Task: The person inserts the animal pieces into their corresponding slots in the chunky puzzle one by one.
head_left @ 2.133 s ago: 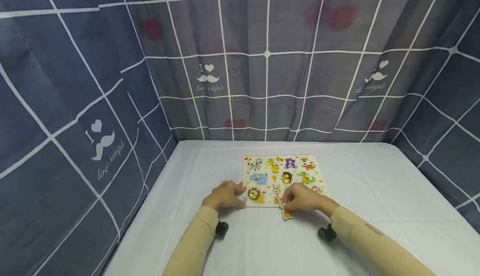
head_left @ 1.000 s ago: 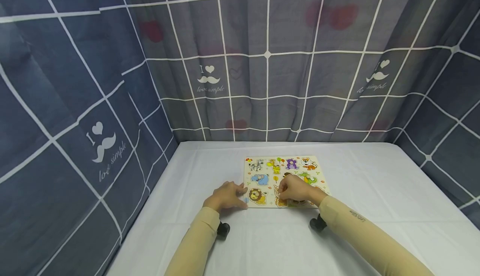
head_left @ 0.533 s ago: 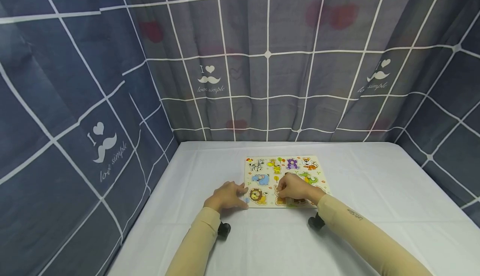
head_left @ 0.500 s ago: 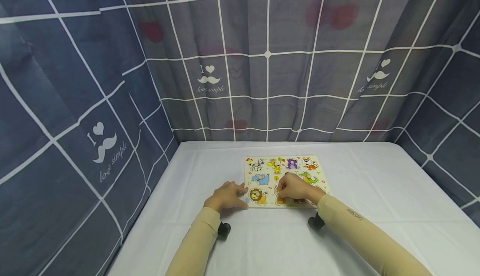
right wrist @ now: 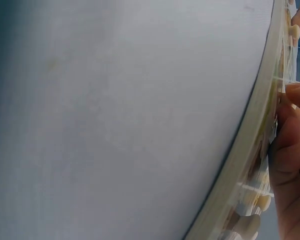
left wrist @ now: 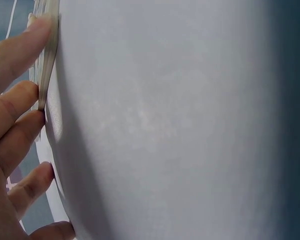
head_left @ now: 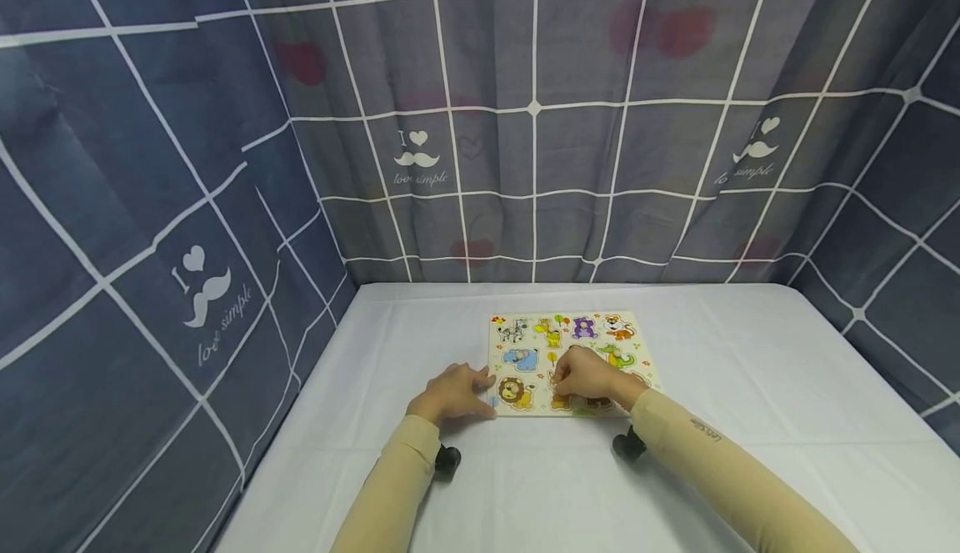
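A wooden animal peg puzzle board [head_left: 542,409] lies on the table. My left hand [head_left: 452,393] steadies its left edge near the front corner. In the left wrist view, my thumb and fingertips [left wrist: 22,92] touch the board's rim. My right hand [head_left: 588,375] is over the front middle of the board, thumb and index finger pinching an orange-brown animal puzzle piece [head_left: 560,404] in the front row. The hand hides much of that piece and its neighbours. In the right wrist view, the pinching fingers [right wrist: 290,135] are low over the board's top.
On the board, a lion [head_left: 513,393], a blue hippo [head_left: 521,359], a zebra [head_left: 513,331] and a crocodile [head_left: 617,356] show around my right hand. White cloth covers the table [head_left: 405,328]. A grey checked curtain [head_left: 570,161] stands behind and along the sides.
My right hand has carried the puzzle piece from over the board's front edge up and left onto the front row. In the last half second it barely moves. My left hand stays put.
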Tool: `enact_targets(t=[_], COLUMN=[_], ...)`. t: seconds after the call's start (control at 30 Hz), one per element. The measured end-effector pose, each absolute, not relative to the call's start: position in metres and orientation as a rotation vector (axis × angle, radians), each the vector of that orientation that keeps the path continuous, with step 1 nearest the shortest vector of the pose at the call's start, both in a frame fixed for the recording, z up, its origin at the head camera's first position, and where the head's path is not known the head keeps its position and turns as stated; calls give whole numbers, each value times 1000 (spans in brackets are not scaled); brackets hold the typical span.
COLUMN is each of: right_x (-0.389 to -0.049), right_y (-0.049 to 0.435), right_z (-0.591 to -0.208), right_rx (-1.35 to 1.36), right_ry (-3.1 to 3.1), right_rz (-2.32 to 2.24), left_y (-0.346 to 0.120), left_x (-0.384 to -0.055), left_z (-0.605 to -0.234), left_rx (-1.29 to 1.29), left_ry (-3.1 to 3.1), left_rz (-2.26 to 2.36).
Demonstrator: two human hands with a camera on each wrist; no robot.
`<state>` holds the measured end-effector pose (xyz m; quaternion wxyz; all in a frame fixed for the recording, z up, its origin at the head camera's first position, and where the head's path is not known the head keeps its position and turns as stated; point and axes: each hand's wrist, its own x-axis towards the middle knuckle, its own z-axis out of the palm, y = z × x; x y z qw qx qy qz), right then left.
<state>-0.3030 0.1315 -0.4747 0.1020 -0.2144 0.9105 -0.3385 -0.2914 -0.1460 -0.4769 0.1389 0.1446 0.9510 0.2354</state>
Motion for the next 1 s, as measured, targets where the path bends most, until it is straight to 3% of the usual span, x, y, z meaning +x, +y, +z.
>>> enact_targets(t=[0.43, 1.0], right_x=[-297, -275], right_y=[139, 218], right_z=[-480, -456], right_rx=[-531, -528], right_ry=[2746, 2860], right_rz=[-988, -936], left_y=[-144, -146], left_x=[-293, -293], left_z=[-482, -475], left_rx=[393, 433], left_ry=[2736, 2733], left_rz=[675, 670])
